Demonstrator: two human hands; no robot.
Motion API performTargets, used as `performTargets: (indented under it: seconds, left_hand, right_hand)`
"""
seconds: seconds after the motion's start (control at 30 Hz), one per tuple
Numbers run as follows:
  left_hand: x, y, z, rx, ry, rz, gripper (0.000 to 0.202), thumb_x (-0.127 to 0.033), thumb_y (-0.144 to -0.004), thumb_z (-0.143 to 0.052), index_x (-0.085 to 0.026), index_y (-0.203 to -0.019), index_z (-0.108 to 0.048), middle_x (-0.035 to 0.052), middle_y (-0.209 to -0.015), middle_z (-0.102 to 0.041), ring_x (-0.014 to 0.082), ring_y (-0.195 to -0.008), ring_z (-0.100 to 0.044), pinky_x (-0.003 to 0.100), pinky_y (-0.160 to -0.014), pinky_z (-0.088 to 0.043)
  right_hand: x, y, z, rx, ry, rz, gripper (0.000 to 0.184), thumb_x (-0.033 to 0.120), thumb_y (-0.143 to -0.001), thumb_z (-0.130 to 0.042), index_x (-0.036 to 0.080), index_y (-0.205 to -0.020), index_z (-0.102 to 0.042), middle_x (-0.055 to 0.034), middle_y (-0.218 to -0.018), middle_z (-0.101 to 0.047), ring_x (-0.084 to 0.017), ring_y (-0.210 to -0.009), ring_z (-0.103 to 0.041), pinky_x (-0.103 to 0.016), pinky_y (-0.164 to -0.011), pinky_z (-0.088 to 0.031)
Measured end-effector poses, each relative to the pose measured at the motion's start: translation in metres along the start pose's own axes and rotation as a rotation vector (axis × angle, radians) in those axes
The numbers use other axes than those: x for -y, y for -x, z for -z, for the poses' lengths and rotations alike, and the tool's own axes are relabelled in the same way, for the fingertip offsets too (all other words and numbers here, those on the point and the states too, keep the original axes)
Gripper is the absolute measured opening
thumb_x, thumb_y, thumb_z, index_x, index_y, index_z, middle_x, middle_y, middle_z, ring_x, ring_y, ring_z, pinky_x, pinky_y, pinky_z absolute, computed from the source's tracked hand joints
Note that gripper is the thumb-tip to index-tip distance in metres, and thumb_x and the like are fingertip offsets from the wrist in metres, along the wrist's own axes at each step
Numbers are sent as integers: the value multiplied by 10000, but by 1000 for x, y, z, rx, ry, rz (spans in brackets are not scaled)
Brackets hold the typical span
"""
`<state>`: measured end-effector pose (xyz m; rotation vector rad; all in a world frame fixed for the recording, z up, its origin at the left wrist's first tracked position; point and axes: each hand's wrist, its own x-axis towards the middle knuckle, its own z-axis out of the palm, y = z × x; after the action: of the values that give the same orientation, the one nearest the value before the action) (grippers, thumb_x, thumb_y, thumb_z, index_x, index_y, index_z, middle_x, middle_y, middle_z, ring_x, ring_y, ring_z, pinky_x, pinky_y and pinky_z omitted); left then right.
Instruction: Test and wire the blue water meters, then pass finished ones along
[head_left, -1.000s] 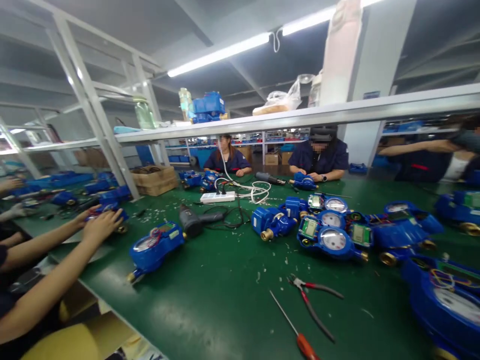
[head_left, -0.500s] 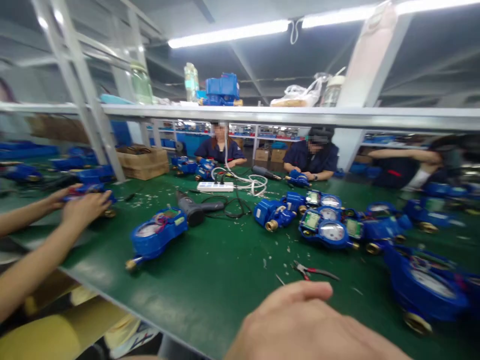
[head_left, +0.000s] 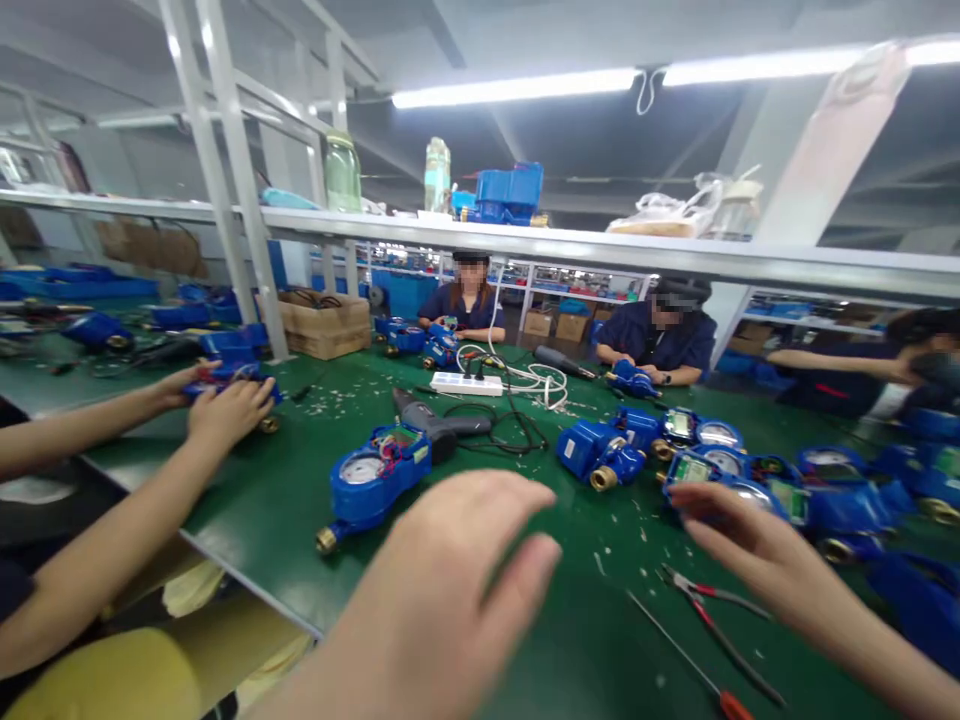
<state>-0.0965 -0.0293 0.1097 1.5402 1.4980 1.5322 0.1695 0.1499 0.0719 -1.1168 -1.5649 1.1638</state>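
Screwdriver [head_left: 733, 706] uncovered, left hand [head_left: 457, 565], right hand [head_left: 766, 542] both visible

Bare left hand [head_left: 457, 570]: thumb parted from curved fingers, above the green bench [head_left: 585, 640]
Bare right hand [head_left: 742, 530]: fingers extended leftward
Blue meter with round white dial [head_left: 379, 492]: just beyond the left hand
Red-and-grey-handled metal pliers [head_left: 684, 584]: near the right hand
Orange-red-handled slim screwdriver [head_left: 733, 706]: between the hands
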Motion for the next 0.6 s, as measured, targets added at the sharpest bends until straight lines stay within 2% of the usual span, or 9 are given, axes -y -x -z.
performTargets:
  seconds: [0.07,0.1,0.13,0.17,0.23,0.33,0.4,0.47,0.6]
  left_hand:
    - [23,-30,56,-367,-177,97,313,-331,-696,-678,-170,-963,-700,87,-1138,-666,310,-1219,-501,405,-1132,-235]
    - [41,-42,81,-499,-166,188,340,-299,-702,-668,-180,-1021,-664,72,-1246,-614,281,-1291,-436,365,-1145,-210]
    - [62,-51,101,-560,-152,270,381,-276,-718,-647,-176,-1084,-621,80,-1335,-551,278,-1354,-357,375,-1151,-193]
    - [83,-57,118,-580,-132,344,391,-276,-733,-631,-150,-1101,-597,114,-1345,-541,301,-1368,-331,414,-1139,-220]
    - [120,-62,139,-517,-34,512,343,-345,-759,-610,-103,-1001,-630,166,-1156,-658,353,-1227,-501,479,-1026,-382]
    - [151,-60,145,-361,161,692,313,-372,-746,-634,-80,-849,-679,153,-826,-736,317,-857,-682,425,-788,-531]
    - [154,-54,138,-309,266,729,275,-338,-733,-659,-87,-841,-691,128,-787,-743,261,-755,-691,354,-734,-541]
    - [150,-43,126,-285,349,723,265,-320,-730,-676,-99,-876,-691,118,-841,-751,235,-775,-692,308,-736,-535]
    - [139,-4,83,-293,467,717,412,-334,-737,-691,-145,-1094,-613,103,-1064,-726,231,-980,-673,283,-823,-517]
  right_hand:
    - [-14,0,-68,218,-9,-22,369,270,-538,-831,215,-883,-711,-63,-912,-660,-236,-876,-584,-390,-838,-460]
    - [-21,2,-102,302,-32,-37,339,242,-613,-798,190,-929,-688,-47,-898,-654,-216,-878,-588,-395,-853,-458]
    - [-27,4,-135,383,-57,-69,295,210,-692,-753,159,-966,-655,-32,-886,-644,-193,-870,-593,-402,-858,-461]
    - [-33,7,-166,435,-89,-112,254,201,-770,-699,144,-1005,-623,-22,-876,-633,-176,-850,-598,-400,-845,-472]
    - [-41,12,-223,509,-158,-201,271,243,-862,-622,141,-1108,-572,-28,-920,-619,-169,-834,-602,-403,-831,-486]
    - [-40,17,-285,528,-293,-304,393,389,-924,-535,158,-1240,-498,-86,-1141,-573,-214,-1012,-573,-451,-906,-456]
    - [-33,18,-308,543,-392,-357,463,460,-928,-501,165,-1283,-469,-111,-1247,-526,-241,-1096,-541,-483,-949,-424]
    - [-24,20,-315,564,-489,-377,492,473,-926,-495,170,-1310,-447,-118,-1296,-505,-249,-1130,-527,-498,-978,-397]
    - [-21,40,-287,588,-631,-379,602,542,-860,-559,199,-1337,-429,-91,-1280,-556,-240,-1158,-527,-450,-1030,-356]
